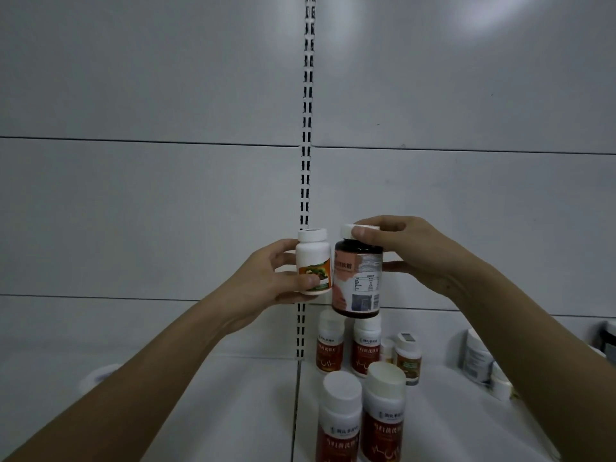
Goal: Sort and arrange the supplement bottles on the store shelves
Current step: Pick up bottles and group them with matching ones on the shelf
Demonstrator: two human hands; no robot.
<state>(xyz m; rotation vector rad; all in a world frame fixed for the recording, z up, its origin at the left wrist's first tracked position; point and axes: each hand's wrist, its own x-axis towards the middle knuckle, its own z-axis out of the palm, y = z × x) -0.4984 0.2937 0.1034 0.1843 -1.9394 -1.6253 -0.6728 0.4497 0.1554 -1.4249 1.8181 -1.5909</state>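
Observation:
My left hand (266,278) grips a small white bottle (312,258) with an orange and green label, held upright in the air. My right hand (410,251) holds a larger dark brown bottle (358,281) with a white cap; thumb and fingers curl round the cap and neck. The two bottles nearly touch, side by side above the shelf. Below them on the white shelf (233,411) stand several white bottles with red labels, two at the back (330,345) and two at the front (340,421).
A small bottle with a brown label (408,356) stands to the right of the red-label ones. More white containers (476,358) sit at the far right. A slotted upright rail (306,128) runs down the grey back panel. A blurred white object (100,375) lies at left.

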